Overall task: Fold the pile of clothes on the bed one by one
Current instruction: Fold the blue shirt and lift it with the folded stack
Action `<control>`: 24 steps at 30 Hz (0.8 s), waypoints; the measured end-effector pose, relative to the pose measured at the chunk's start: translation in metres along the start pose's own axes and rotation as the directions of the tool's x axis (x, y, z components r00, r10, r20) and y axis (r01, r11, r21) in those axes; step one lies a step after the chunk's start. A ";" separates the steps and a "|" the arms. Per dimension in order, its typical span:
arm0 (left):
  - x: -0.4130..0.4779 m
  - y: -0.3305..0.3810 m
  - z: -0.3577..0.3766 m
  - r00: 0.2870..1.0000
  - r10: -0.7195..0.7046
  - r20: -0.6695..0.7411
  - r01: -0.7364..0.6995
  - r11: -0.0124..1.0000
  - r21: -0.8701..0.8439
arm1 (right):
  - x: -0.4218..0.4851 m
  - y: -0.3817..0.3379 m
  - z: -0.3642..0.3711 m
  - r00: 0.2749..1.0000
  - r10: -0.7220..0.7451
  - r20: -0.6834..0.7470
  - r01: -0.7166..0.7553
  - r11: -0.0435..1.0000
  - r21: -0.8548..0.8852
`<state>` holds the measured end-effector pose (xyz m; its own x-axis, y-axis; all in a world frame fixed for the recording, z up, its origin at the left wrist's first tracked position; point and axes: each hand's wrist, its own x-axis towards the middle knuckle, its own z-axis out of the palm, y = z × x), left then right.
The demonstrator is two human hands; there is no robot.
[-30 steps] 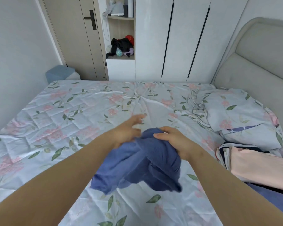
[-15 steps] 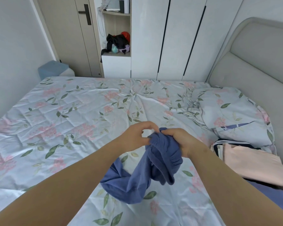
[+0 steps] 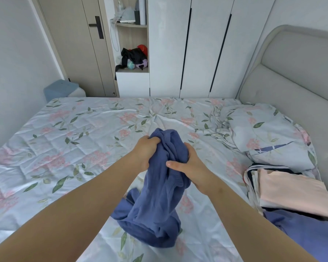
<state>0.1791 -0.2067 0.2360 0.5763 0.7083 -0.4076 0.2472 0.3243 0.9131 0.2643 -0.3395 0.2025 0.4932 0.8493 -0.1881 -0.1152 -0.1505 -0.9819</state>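
A crumpled blue garment [image 3: 157, 201] hangs from both hands above the floral bed sheet [image 3: 68, 148], its lower end bunched on the sheet. My left hand [image 3: 145, 152] grips its upper left part with curled fingers. My right hand [image 3: 192, 170] grips the right side, thumb laid across the cloth. At the right edge lies a stack of folded clothes, a peach piece [image 3: 292, 193] on top of dark and white ones, with more blue cloth [image 3: 314, 235] in front of it.
A floral pillow [image 3: 269, 137] lies at the right by the padded grey headboard [image 3: 299, 76]. White wardrobe doors [image 3: 201, 46] and an open shelf with dark items [image 3: 134, 57] stand beyond the bed. A blue box [image 3: 62, 89] sits on the floor at the far left.
Both hands have lifted the blue garment higher and taken a fuller grip on it. More of the cloth now hangs down lengthwise. The camera has tilted slightly.
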 end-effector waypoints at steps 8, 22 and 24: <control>0.003 0.004 -0.030 0.961 0.042 0.274 -0.065 0.995 0.076 | 0.012 -0.011 -0.022 0.982 -0.042 -0.184 -0.001 0.973 -0.230; 0.056 0.131 -0.031 0.940 0.332 -0.073 -0.300 0.910 0.285 | 0.118 -0.138 -0.009 0.884 -0.309 -0.350 0.193 0.924 -0.330; 0.047 0.168 -0.032 0.923 0.377 -0.076 -0.372 0.925 0.072 | 0.121 -0.178 -0.004 0.823 -0.439 -0.360 0.360 0.894 -0.268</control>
<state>0.2232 -0.0989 0.3693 0.5662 0.8236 -0.0329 0.0704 -0.0086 0.9975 0.3479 -0.2121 0.3548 0.7667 0.5834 0.2680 0.3053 0.0360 -0.9516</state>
